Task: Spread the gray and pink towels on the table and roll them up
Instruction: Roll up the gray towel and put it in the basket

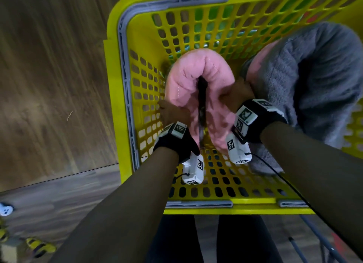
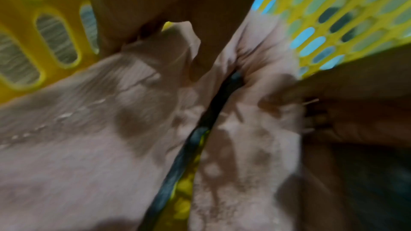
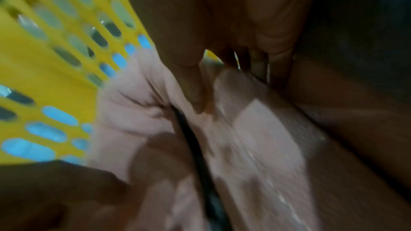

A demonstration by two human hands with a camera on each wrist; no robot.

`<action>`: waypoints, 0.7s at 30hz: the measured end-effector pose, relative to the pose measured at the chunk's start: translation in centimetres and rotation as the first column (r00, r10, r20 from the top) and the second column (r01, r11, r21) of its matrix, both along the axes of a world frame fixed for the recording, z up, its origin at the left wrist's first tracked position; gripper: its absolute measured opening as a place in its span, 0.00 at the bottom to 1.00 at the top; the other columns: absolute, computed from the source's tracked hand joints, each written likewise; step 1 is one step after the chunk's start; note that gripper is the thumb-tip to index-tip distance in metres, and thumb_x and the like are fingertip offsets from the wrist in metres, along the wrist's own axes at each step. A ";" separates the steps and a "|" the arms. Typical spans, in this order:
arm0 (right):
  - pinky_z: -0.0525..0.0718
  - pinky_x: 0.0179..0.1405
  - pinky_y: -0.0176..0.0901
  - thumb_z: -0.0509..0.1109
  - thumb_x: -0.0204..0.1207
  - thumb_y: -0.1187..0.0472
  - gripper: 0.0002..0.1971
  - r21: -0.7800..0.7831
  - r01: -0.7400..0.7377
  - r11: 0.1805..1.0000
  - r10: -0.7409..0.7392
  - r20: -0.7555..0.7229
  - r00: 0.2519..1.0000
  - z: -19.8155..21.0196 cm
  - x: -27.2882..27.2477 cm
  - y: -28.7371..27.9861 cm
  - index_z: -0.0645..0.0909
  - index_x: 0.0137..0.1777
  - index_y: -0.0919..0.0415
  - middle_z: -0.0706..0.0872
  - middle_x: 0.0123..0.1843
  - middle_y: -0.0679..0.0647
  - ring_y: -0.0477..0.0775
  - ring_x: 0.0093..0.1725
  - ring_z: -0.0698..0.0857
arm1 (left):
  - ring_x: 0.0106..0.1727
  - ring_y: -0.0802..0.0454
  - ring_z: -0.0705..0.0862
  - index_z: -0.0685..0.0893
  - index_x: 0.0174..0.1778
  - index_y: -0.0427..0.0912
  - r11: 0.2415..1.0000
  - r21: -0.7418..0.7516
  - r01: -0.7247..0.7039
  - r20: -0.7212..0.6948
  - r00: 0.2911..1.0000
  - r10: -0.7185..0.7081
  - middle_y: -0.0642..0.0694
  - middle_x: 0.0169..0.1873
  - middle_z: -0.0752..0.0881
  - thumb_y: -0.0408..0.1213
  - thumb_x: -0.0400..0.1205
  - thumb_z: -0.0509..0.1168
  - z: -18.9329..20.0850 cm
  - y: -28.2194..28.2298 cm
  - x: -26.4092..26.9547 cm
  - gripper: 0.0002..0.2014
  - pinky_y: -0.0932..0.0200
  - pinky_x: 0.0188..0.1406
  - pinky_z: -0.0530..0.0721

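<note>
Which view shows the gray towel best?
The head view: the gray towel lies heaped in the yellow basket, right of the pink towel. The right wrist view shows only a dark blurred patch there; the left wrist view shows nothing clearly gray.

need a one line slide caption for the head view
Both hands, left and right, grip a folded pink towel inside a yellow basket, beside a gray towel.
</note>
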State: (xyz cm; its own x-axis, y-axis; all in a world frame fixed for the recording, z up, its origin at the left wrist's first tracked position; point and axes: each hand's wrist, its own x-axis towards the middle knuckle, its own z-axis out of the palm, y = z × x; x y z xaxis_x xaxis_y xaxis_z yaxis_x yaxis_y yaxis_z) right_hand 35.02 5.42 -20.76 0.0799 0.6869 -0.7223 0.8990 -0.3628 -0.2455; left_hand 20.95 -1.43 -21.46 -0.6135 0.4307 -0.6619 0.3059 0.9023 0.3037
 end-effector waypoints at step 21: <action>0.74 0.57 0.64 0.71 0.73 0.46 0.44 0.176 0.182 0.967 -0.223 0.255 0.941 9.9 13.6 -3.6 0.50 0.78 0.66 0.72 0.70 0.69 0.72 0.65 0.77 | 0.55 0.36 0.83 0.75 0.68 0.41 0.919 0.056 0.390 0.329 0.862 -0.386 0.40 0.58 0.83 0.47 0.71 0.71 5.1 3.4 16.4 0.30 0.53 0.50 0.80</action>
State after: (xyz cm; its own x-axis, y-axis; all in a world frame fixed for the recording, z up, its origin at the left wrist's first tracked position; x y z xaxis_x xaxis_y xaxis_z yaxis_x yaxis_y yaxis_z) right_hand 48.65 1.81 -10.86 0.4065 0.7330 -0.5454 0.8499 -0.5225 -0.0686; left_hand 37.37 1.95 -16.37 -0.1464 0.5794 -0.8018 0.5171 0.7358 0.4373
